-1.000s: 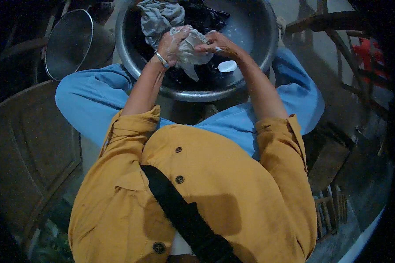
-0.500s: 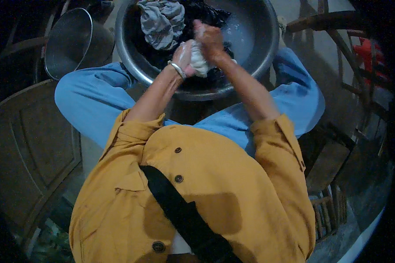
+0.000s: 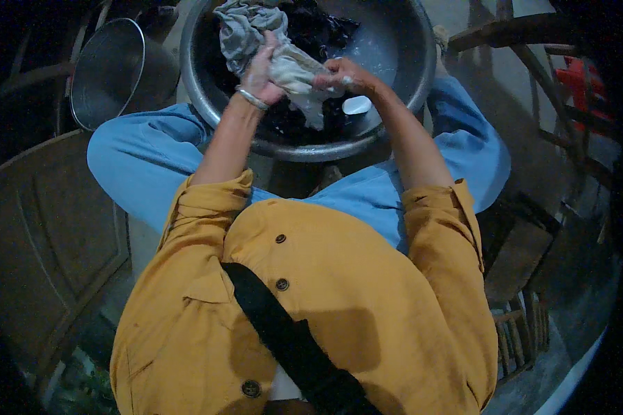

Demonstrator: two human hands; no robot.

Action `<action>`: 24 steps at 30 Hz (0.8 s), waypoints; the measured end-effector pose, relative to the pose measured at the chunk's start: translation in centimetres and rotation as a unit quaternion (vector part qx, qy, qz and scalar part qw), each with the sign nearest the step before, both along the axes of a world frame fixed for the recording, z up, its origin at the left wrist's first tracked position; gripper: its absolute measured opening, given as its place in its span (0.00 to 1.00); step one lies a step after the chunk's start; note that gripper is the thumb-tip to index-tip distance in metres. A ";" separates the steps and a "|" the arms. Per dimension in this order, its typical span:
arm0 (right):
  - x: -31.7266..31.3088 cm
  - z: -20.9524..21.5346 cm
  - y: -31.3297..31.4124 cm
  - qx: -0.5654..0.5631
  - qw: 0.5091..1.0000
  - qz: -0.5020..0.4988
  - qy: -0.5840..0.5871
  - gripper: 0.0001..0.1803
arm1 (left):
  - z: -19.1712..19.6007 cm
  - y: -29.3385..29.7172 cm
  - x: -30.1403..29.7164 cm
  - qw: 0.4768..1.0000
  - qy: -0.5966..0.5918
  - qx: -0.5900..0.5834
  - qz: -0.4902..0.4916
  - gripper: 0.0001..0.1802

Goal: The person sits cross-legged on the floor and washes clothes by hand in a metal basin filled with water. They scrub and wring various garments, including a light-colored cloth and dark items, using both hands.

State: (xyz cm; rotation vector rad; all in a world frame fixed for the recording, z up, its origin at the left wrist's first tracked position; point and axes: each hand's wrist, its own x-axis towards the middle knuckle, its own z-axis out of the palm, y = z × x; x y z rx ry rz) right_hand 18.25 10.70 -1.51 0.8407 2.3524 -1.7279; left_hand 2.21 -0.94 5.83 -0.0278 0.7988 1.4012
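Metal bucket [image 3: 109, 72], upper left of the frame: round rim facing the viewer, standing just beside the basin's left edge.
Panelled wooden board [image 3: 55, 228], left edge of the frame: curved upper edge, below the bucket.
Blue trouser legs [image 3: 145, 149]: one on each side of the basin, bounding the room for the elbows.
Large metal basin [image 3: 304, 153], top centre: thick rolled rim, top edge cut by the frame.
Grey cloth [image 3: 246, 31], upper left inside the basin: crumpled, near the left rim.
Left hand [image 3: 262, 77]: bangle [image 3: 253, 99] at the wrist; grip partly spread, fingers upward, white cloth against it; cannot tell how firmly it holds.
White cloth [image 3: 294, 72], top centre: wet, stretched between both hands, well inside the rim.
Black glossy bundle [image 3: 318, 29]: behind the white cloth.
Right hand [image 3: 349, 75]: grip closed, fingers curled around the white cloth's right end; suds on the skin. Basin wall and room to the right rim.
White oval piece [image 3: 357, 105]: just below the right hand, near the front rim.
Wooden frame [image 3: 509, 33], upper right: apart from the basin.
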 end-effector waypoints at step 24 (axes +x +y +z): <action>-3.3 4.3 -5.4 0.247 0.941 -0.207 0.103 0.12 | -3.2 -1.2 4.3 0.976 0.180 -0.126 0.012 0.19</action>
